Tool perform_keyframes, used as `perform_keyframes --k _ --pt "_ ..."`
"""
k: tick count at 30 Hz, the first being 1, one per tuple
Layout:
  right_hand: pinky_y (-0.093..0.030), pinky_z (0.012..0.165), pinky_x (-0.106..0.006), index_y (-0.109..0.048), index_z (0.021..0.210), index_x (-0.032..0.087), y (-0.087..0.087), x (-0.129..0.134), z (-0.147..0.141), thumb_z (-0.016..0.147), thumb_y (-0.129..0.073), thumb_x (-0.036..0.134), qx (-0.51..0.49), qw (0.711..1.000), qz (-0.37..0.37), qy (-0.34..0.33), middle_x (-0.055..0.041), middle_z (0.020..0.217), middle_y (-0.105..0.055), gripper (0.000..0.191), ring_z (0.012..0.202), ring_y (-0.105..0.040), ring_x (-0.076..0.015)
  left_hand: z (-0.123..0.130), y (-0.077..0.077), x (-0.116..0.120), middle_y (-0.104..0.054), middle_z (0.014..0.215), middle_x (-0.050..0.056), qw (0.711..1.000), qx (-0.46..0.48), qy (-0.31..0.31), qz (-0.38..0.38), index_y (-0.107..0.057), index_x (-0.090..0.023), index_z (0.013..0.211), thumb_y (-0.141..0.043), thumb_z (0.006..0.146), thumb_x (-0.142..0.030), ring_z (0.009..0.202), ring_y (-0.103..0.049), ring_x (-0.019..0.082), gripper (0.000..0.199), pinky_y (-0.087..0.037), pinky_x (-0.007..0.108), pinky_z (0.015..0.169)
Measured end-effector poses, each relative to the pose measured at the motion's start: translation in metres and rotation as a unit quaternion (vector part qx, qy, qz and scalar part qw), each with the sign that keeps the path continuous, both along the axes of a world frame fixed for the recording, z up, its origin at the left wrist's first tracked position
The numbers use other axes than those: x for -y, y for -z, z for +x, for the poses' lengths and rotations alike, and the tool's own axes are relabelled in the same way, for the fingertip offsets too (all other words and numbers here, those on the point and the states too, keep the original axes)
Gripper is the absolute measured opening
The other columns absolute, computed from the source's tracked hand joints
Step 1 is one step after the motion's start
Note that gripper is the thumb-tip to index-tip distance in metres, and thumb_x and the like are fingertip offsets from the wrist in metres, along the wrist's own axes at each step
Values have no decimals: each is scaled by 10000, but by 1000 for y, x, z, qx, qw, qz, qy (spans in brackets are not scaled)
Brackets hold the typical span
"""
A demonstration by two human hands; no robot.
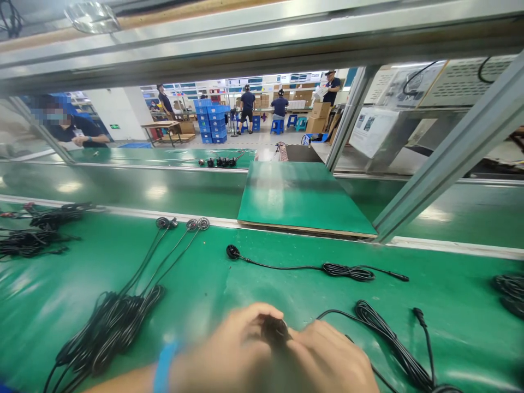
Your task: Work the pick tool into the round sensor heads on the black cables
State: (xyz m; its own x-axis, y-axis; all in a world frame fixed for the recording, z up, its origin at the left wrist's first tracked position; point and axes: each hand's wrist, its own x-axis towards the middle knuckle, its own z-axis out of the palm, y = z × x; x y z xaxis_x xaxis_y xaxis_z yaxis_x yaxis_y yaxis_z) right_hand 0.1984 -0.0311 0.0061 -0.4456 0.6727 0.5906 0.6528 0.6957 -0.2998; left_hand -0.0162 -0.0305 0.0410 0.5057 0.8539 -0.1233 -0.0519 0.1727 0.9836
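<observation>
At the lower middle, my left hand (233, 344), blurred and with a blue wristband (164, 367), curls its thumb and fingers around a small black round cable head (275, 331). From the right, my right hand (329, 357) pinches at the same part, its fingertips mostly hidden. Black cable comes out beside that hand and leads to a bundled black cable (385, 335) with a plug (418, 315). Ahead of both hands lies another coiled cable (347, 271) with a black round head (233, 251) on its left end.
Several bundled cables (110, 322) with round heads (191, 224) lie left on the green bench (196, 305). More cables (36, 234) sit far left, others (510, 292) far right. A green board (298, 196) spans the channel ahead, beside a metal post (450, 158). Several people work beyond.
</observation>
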Motion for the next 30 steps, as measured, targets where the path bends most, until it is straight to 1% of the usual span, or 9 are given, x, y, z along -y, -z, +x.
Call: perform_keyframes --k 4,6,9,13,19,23,26,28,30 --pt "-335 492 -263 -690 873 236 14 0 -5 989 -503 302 27 998 45 15 7 570 -540 230 494 -506 -131 6 -8 5 -580 1180 117 994 -101 32 22 -444 -182 1269 -560 878 -277 1150 -530 256 418 -412 422 1017" --pt "-314 482 -272 -689 876 239 20 1 -6 978 -513 264 34 997 75 3 13 541 -523 204 467 -485 -126 9 -9 7 -552 1142 119 988 -144 23 41 -463 -165 1210 -530 873 -249 1090 -527 256 354 -411 421 981" --pt "-324 489 -277 -694 910 246 24 2 -7 960 -534 233 34 995 88 -14 14 534 -526 168 469 -494 -131 12 -5 9 -525 1044 89 985 -155 -16 68 -499 -170 1068 -479 886 -233 974 -521 226 194 -405 386 914" --pt "-367 519 -281 -697 933 254 25 7 -9 960 -537 251 16 999 35 -1 -1 570 -548 162 521 -531 -155 11 4 10 -502 940 48 990 -112 -28 85 -458 -193 1033 -500 912 -340 901 -481 205 194 -388 357 870" --pt "-416 591 -287 -694 938 269 31 9 -11 948 -571 246 -35 998 -53 -19 -13 656 -595 126 616 -567 -172 8 6 6 -462 915 40 991 -67 -25 110 -484 -201 951 -485 908 -577 897 -444 202 379 -389 342 845" --pt "-393 578 -285 -687 909 249 17 7 -13 978 -525 258 -78 995 -57 -34 -11 685 -620 176 612 -567 -155 12 6 8 -482 880 24 994 -51 -31 93 -482 -214 910 -539 892 -562 859 -456 182 353 -411 308 819" --pt "-387 567 -281 -670 842 232 -1 13 -17 1025 -440 315 -104 993 -54 -15 2 677 -624 305 588 -559 -137 13 11 15 -515 889 25 989 -95 -61 97 -506 -222 900 -496 918 -542 873 -504 188 321 -446 298 823" --pt "-439 631 -271 -669 860 226 -5 14 -22 1023 -427 380 -88 995 -48 10 3 703 -641 330 646 -598 -138 10 18 17 -577 980 49 977 -144 -103 119 -542 -236 965 -489 921 -521 982 -547 226 294 -478 315 857" --pt "-461 643 -234 -671 904 243 0 11 -25 971 -510 413 -21 999 -39 18 24 744 -663 243 661 -613 -118 6 27 11 -631 1028 53 956 -198 -131 171 -581 -254 978 -582 872 -473 1037 -580 266 243 -519 347 859"
